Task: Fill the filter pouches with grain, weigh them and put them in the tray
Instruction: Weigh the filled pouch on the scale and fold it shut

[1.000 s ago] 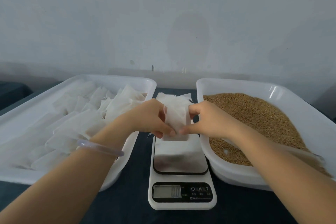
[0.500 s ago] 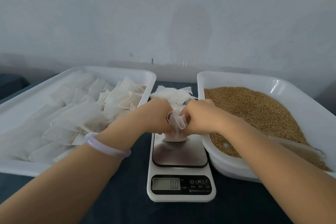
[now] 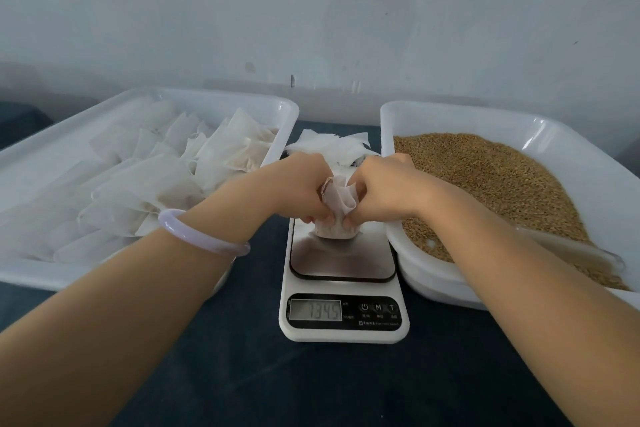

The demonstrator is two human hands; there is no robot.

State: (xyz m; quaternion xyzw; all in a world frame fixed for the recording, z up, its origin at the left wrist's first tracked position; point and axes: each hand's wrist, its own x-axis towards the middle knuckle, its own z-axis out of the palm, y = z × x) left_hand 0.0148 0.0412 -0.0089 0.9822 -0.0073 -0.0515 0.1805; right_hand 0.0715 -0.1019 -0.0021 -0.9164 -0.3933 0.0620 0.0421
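Two white trays flank the scale (image 3: 343,333) on the dark bench (image 3: 346,385): the left tray (image 3: 221,98) holds filled pouches (image 3: 156,180), the right tray (image 3: 450,109) grain (image 3: 485,177). Loose empty pouches (image 3: 332,146) lie behind the scale. The left hand (image 3: 294,187) and right hand (image 3: 384,187) both pinch one open pouch (image 3: 337,198), its base on the weighing plate (image 3: 343,260).

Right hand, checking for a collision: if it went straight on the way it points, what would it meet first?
The right hand points left into the pouch that it pinches; just beyond, probably the left hand. Depth is unclear.
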